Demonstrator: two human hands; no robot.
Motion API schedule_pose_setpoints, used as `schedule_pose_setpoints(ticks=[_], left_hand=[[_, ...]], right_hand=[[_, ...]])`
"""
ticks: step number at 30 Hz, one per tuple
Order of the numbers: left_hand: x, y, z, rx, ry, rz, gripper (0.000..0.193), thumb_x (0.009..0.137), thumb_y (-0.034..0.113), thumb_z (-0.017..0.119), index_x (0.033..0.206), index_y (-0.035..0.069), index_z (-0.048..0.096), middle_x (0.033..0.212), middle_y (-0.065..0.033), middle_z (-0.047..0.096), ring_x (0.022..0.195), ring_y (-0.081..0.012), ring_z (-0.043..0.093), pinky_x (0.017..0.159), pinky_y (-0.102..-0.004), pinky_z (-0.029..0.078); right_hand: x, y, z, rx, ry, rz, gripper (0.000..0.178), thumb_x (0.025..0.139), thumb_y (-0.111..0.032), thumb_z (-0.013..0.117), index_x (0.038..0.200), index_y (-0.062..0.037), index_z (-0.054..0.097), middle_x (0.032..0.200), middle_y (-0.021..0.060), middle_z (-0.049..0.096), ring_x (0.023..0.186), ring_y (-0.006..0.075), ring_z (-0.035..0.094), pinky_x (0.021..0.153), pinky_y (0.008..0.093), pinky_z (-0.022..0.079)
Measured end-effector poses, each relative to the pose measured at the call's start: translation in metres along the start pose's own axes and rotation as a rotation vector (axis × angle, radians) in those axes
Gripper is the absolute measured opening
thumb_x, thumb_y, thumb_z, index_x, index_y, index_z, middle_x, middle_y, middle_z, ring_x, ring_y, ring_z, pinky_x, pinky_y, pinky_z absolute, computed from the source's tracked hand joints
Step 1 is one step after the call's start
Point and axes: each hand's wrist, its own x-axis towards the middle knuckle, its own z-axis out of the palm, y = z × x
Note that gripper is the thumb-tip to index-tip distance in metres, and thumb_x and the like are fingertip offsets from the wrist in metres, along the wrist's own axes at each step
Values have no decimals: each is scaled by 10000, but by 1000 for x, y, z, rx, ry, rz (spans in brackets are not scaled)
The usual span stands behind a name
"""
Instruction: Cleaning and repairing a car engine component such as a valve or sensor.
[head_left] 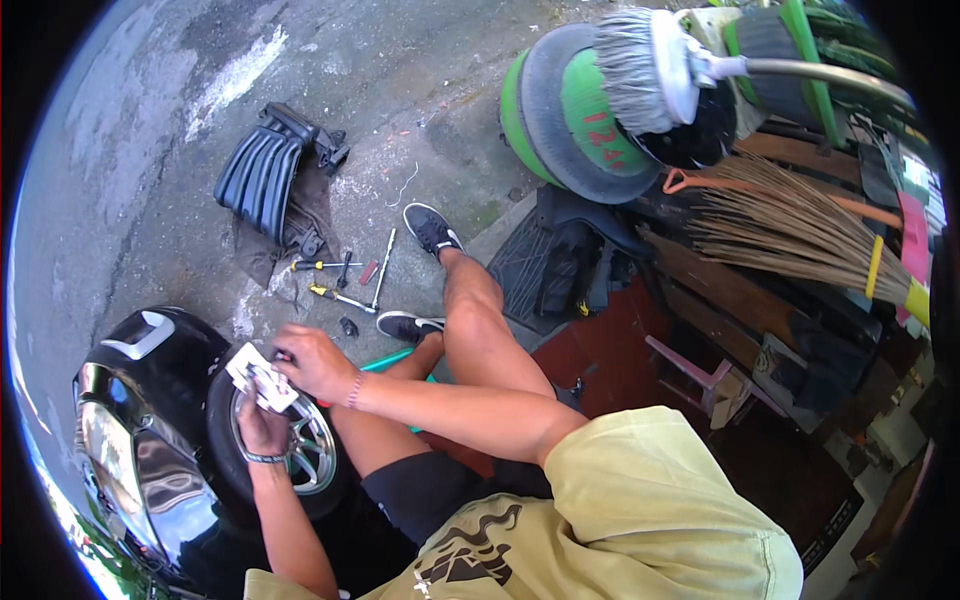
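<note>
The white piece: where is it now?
Left of centre in the head view, the white piece is held in the left hand, in front of the wheel.

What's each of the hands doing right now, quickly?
Left hand: closed, holding a flat white thing.
Right hand: fingers curled close by the flat white thing; whether it grips anything cannot be told.

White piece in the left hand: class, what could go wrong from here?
1. The white piece is held up by the left hand, in front of the wheel in this view; a slip might drop it or knock it against the spokes.
2. The yellow-and-black ratchet lies loose near a shoe, so it could be kicked or stepped on.
3. The small black piece on the ground might get crushed or lost.
</note>
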Motion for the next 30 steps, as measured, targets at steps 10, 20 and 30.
schedule_pose_setpoints(ticks=[10,20,30], left_hand=[[-189,-28,138,-89,-347,-192,550,760,130,681,1285,75,530,1140,-103,646,1098,-286,618,971,-479,477],[-278,-77,248,-229,-428,-178,568,635,157,614,1192,52,575,1085,-133,648,1001,-298,622,954,-475,467],[-267,-86,292,14,-489,-172,550,607,155,577,1132,-5,552,958,-163,638,823,-308,605,860,-503,490]], right_hand=[[-163,-182,-102,-214,147,-8,164,749,-169,758,898,-101,760,946,90,607,955,256,594,875,383,453],[-255,-263,-209,-312,-2,-89,226,870,-215,661,1060,-118,737,1042,95,623,991,275,615,857,379,439],[-380,-275,-373,-606,455,210,223,892,-180,622,1053,-45,695,1012,152,664,943,326,650,846,387,514]])
